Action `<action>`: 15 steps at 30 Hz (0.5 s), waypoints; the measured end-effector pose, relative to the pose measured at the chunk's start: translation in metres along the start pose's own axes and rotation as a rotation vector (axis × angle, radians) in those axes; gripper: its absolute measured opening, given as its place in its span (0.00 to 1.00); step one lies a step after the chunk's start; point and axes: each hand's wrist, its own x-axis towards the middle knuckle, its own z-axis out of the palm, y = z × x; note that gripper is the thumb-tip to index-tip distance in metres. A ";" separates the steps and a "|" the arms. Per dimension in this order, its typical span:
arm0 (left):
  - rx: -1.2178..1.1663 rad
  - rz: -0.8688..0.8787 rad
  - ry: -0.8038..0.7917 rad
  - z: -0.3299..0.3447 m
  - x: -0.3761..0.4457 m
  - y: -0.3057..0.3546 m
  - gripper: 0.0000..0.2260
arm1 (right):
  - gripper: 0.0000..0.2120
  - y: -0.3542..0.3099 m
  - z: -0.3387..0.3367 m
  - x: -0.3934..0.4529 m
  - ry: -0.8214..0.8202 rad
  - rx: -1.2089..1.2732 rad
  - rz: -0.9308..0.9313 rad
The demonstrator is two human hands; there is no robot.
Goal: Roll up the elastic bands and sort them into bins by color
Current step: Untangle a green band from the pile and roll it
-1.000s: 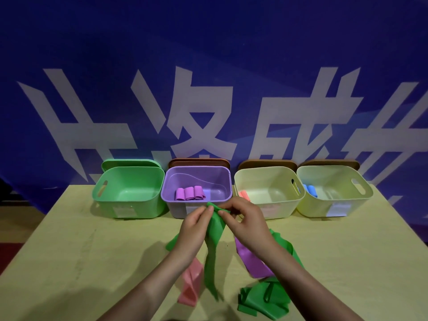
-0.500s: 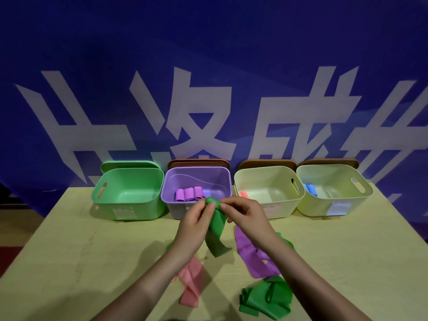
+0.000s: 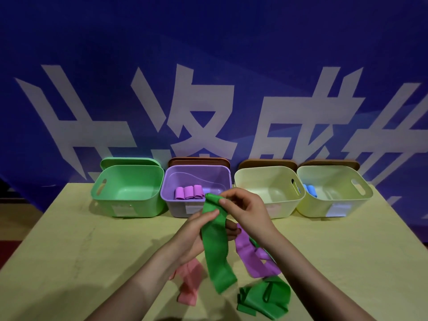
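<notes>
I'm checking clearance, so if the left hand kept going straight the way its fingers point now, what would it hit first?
Probably the green band the left hand already holds, then the right hand at its rolled top. Past those lies the purple bin, though depth is hard to judge.

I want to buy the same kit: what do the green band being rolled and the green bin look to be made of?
The green band looks like thin, matte rubbery sheet, perhaps latex: it hangs limp and curls tightly where the right hand and left hand hold it. The green bin looks like molded plastic with a soft sheen: rigid smooth walls, rounded corners, a cut-out handle.
</notes>
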 end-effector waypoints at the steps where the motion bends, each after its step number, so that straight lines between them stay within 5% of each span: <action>1: 0.008 0.000 0.019 0.000 0.000 -0.001 0.16 | 0.09 0.001 0.000 0.001 0.005 -0.032 -0.017; 8: 0.234 0.056 0.172 0.002 -0.005 -0.003 0.09 | 0.02 0.011 -0.007 0.000 0.033 -0.263 -0.118; 15: 0.303 0.108 0.246 0.006 -0.006 -0.008 0.17 | 0.04 0.017 -0.007 -0.004 -0.027 -0.378 -0.221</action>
